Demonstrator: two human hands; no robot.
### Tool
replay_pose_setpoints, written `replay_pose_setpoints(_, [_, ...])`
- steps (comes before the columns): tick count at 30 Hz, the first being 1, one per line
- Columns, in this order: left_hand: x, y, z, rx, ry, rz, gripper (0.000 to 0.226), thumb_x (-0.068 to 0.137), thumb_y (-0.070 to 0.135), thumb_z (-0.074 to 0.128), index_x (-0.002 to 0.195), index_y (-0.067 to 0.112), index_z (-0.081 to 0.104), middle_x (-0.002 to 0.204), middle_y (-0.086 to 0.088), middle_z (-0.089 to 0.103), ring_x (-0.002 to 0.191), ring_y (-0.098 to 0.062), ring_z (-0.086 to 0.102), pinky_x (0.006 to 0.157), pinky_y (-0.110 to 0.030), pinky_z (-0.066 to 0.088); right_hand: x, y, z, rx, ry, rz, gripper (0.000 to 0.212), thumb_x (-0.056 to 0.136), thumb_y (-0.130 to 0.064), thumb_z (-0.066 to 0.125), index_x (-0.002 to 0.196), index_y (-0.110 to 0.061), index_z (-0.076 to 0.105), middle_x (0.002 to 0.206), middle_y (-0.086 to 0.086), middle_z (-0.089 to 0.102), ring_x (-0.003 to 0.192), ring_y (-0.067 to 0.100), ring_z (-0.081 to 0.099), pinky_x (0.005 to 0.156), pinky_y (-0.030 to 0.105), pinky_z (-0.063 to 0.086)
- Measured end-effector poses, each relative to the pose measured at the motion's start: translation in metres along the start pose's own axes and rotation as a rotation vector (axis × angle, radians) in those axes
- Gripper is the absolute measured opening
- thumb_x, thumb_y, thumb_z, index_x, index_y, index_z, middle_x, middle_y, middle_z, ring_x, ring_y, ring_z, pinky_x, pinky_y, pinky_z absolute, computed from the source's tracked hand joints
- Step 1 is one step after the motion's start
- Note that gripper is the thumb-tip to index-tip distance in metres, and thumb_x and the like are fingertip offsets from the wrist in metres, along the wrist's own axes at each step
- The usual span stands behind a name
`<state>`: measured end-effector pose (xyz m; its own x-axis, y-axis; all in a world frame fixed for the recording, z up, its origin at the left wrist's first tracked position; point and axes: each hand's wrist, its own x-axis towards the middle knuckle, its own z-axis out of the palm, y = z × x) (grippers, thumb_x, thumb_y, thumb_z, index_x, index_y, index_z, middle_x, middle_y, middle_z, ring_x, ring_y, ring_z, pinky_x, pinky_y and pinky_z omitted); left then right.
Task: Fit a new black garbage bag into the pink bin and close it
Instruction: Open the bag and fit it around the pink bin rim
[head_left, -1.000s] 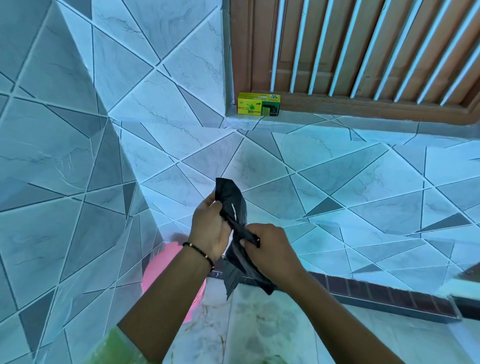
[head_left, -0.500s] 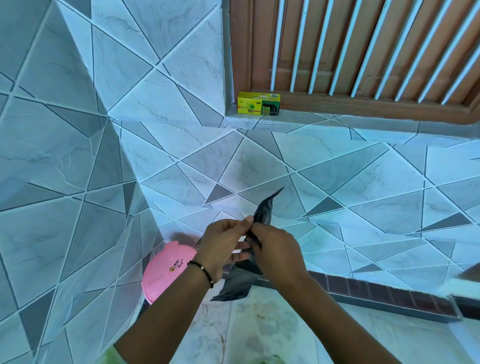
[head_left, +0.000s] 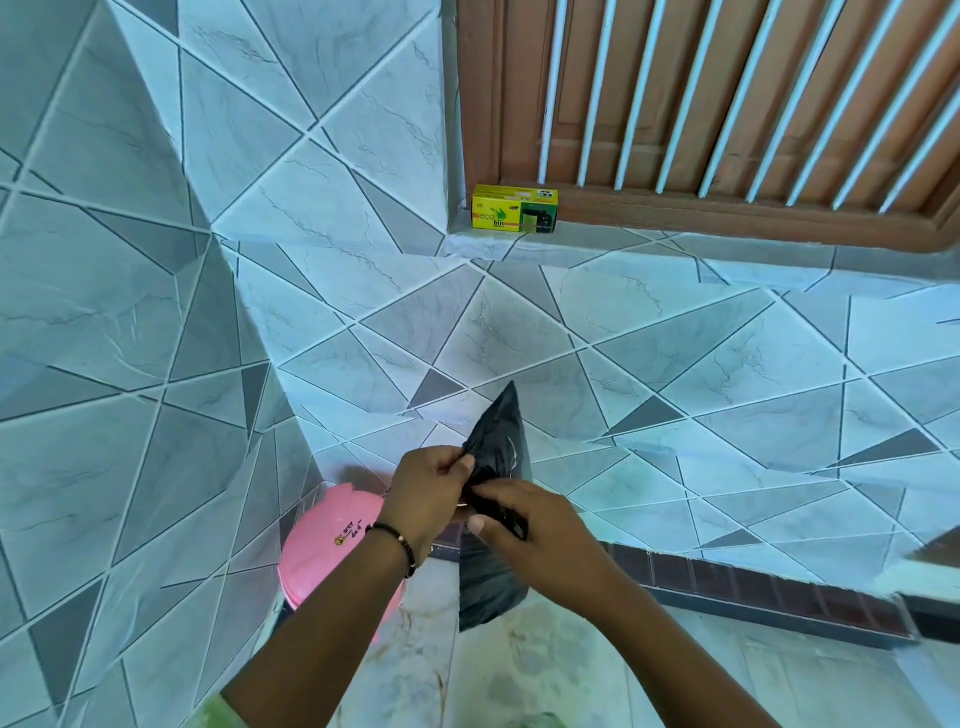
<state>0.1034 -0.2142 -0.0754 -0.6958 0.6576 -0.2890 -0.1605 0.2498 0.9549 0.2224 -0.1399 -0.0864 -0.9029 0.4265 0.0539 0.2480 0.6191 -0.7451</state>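
Observation:
A folded black garbage bag (head_left: 491, 582) hangs in front of me, one corner pointing up and its lower part dangling toward the floor. My left hand (head_left: 426, 488) pinches the bag's upper edge from the left. My right hand (head_left: 524, 525) grips the same edge from the right, fingers closed on the plastic. The pink bin (head_left: 327, 556) stands in the corner below my left wrist, its lid down; my forearm hides its right part.
A yellow-green bin-bag box (head_left: 514, 209) sits on the window sill below a wooden frame with white bars (head_left: 727, 104). Tiled walls meet in a corner at the left. A dark tile skirting (head_left: 753, 577) runs along the floor at the right.
Both hands have kept working the bag's top edge. The bag's lower part now hangs straighter and longer than half a second ago. The view has shifted slightly.

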Motion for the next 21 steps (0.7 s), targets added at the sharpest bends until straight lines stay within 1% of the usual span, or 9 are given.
replay_pose_setpoints(1, [0.0, -0.002, 0.0, 0.022, 0.009, 0.022, 0.017, 0.093, 0.01, 0.051, 0.091, 0.004, 0.066, 0.082, -0.012, 0.067, 0.07, -0.02, 0.062, 0.055, -0.025, 0.056, -0.002, 0.0, -0.001, 0.061, 0.009, 0.045, 0.029, 0.09, -0.034, 0.055, 0.115, -0.023, 0.063, 0.11, -0.006, 0.067, 0.099, 0.008, 0.059, 0.083, 0.018, 0.045])
replay_pose_setpoints(3, [0.002, -0.006, -0.001, 0.082, 0.054, 0.093, 0.012, 0.088, 0.01, 0.058, 0.082, 0.009, 0.068, 0.077, -0.011, 0.067, 0.068, -0.02, 0.06, 0.059, -0.026, 0.053, -0.006, -0.001, -0.002, 0.183, 0.034, 0.138, 0.02, 0.09, -0.033, 0.055, 0.103, -0.024, 0.068, 0.096, -0.005, 0.071, 0.088, 0.006, 0.063, 0.074, 0.014, 0.046])
replay_pose_setpoints(6, [0.003, -0.006, -0.003, 0.07, 0.086, 0.141, 0.01, 0.077, 0.008, 0.072, 0.07, 0.014, 0.068, 0.067, -0.003, 0.068, 0.059, -0.011, 0.06, 0.057, -0.018, 0.051, -0.004, -0.001, -0.002, 0.397, 0.112, 0.284, 0.017, 0.091, -0.026, 0.056, 0.088, -0.017, 0.07, 0.084, 0.002, 0.073, 0.073, 0.015, 0.067, 0.071, 0.027, 0.054])
replay_pose_setpoints(7, [0.003, -0.006, -0.003, 0.059, 0.08, 0.141, 0.01, 0.074, 0.008, 0.074, 0.068, 0.014, 0.068, 0.064, 0.0, 0.068, 0.056, -0.006, 0.06, 0.058, -0.014, 0.051, -0.003, -0.001, -0.003, 0.467, 0.144, 0.319, 0.016, 0.09, -0.024, 0.056, 0.087, -0.015, 0.069, 0.083, 0.002, 0.073, 0.069, 0.014, 0.067, 0.068, 0.027, 0.055])
replay_pose_setpoints(9, [0.002, -0.007, -0.003, 0.043, 0.062, 0.135, 0.011, 0.071, 0.009, 0.077, 0.066, 0.013, 0.068, 0.059, 0.003, 0.067, 0.054, -0.004, 0.06, 0.059, -0.013, 0.05, 0.001, -0.003, -0.007, 0.562, 0.202, 0.354, 0.012, 0.089, -0.02, 0.058, 0.086, -0.014, 0.069, 0.082, 0.004, 0.073, 0.067, 0.014, 0.068, 0.065, 0.028, 0.058])
replay_pose_setpoints(12, [0.001, -0.009, -0.001, 0.048, 0.017, 0.145, 0.004, 0.076, 0.01, 0.073, 0.072, 0.009, 0.07, 0.068, -0.003, 0.07, 0.063, -0.01, 0.062, 0.065, -0.015, 0.052, 0.005, -0.005, -0.012, 0.602, 0.219, 0.382, 0.008, 0.088, -0.015, 0.061, 0.085, -0.016, 0.069, 0.085, 0.009, 0.073, 0.069, 0.016, 0.07, 0.066, 0.03, 0.059])
replay_pose_setpoints(16, [0.001, -0.009, -0.001, 0.022, -0.019, 0.142, 0.01, 0.078, 0.002, 0.068, 0.074, 0.011, 0.068, 0.066, 0.002, 0.068, 0.059, -0.005, 0.062, 0.061, -0.008, 0.05, 0.007, -0.007, -0.013, 0.626, 0.226, 0.421, 0.007, 0.085, -0.011, 0.064, 0.085, -0.017, 0.068, 0.087, 0.014, 0.072, 0.071, 0.018, 0.07, 0.064, 0.026, 0.059])
replay_pose_setpoints(18, [0.0, -0.009, -0.001, 0.02, -0.012, 0.138, 0.014, 0.072, 0.003, 0.075, 0.066, 0.011, 0.065, 0.057, 0.004, 0.063, 0.052, -0.005, 0.058, 0.058, -0.011, 0.05, 0.006, -0.009, -0.013, 0.678, 0.224, 0.418, 0.005, 0.084, -0.014, 0.066, 0.085, -0.012, 0.07, 0.084, 0.016, 0.072, 0.071, 0.02, 0.07, 0.063, 0.025, 0.059])
replay_pose_setpoints(21, [0.0, -0.011, -0.001, 0.045, -0.029, 0.168, 0.024, 0.067, 0.004, 0.078, 0.059, 0.009, 0.056, 0.049, 0.005, 0.049, 0.051, -0.01, 0.043, 0.055, -0.023, 0.041, 0.007, -0.014, -0.011, 0.775, 0.205, 0.423, 0.011, 0.082, -0.015, 0.069, 0.082, -0.005, 0.071, 0.072, 0.015, 0.068, 0.065, 0.019, 0.066, 0.063, 0.028, 0.058])
